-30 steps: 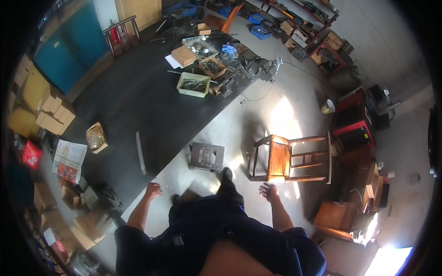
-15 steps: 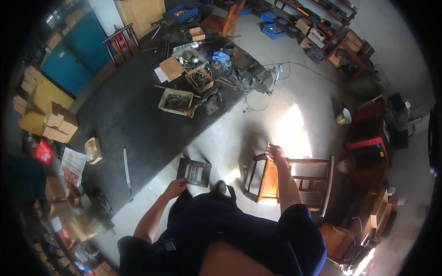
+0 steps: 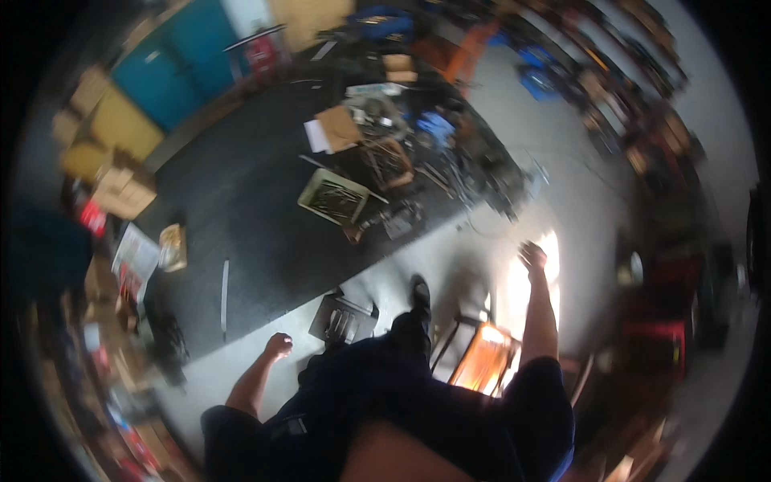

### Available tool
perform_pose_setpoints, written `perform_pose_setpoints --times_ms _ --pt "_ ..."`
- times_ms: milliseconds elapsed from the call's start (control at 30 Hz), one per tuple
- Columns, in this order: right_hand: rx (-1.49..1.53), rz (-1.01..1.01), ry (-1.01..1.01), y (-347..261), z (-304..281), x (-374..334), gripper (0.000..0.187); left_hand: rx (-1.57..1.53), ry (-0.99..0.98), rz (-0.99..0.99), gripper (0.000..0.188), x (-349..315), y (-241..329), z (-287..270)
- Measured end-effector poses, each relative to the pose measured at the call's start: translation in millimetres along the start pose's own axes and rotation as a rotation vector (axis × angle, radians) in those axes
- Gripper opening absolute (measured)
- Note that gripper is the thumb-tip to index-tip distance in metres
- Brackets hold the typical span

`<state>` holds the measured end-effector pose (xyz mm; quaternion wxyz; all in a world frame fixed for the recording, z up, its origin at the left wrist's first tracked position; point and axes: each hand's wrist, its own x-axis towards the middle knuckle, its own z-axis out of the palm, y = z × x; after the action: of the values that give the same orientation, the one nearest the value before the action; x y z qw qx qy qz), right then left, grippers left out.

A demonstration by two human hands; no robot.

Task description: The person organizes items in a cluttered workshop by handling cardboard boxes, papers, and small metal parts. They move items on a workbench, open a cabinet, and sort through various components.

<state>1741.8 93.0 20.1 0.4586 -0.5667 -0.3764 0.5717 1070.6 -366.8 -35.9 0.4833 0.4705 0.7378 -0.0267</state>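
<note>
My left hand (image 3: 279, 346) hangs over the floor by the near edge of the dark workbench (image 3: 249, 209), left of a small dark stool with a slotted top (image 3: 365, 325). Its fingers look loosely curled, but blur hides whether anything is in them. Stretched out ahead, my right hand (image 3: 532, 255) is above the sunlit floor, beyond a wooden chair (image 3: 474, 371). Those fingers are bunched together; what they may hold is too smeared to make out. One dark shoe (image 3: 421, 296) shows between stool and chair. A flat metal strip (image 3: 225, 297) lies on the bench, nearest my left hand.
On the bench stand a pale bin of metal rods (image 3: 309, 197), a box of metal parts (image 3: 405, 178) and cluttered tools. Cartons (image 3: 124, 189) and a newspaper (image 3: 136, 257) lie at its left end. Red cabinets (image 3: 666, 345) line the right side.
The view has swung and blurred. My right hand has moved forward, away from the chair's back. My left hand has drawn away from the stool's edge. A shoe has come forward.
</note>
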Motion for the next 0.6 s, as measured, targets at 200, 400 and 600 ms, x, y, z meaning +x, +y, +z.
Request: perform_pose_setpoints --times_ms 200,400,600 --pt "0.014 -0.138 0.234 26.4 -41.7 214.5 0.06 -0.97 0.228 -0.185 0.014 -17.9 55.5 70.6" --pt "-0.007 0.148 0.023 20.8 -60.0 294.1 0.025 -0.272 0.056 0.07 0.032 3.2 351.4 41.1" --pt "0.013 0.077 -0.144 -29.2 -58.0 319.4 0.014 -0.288 0.224 0.015 0.029 25.6 366.3 40.0"
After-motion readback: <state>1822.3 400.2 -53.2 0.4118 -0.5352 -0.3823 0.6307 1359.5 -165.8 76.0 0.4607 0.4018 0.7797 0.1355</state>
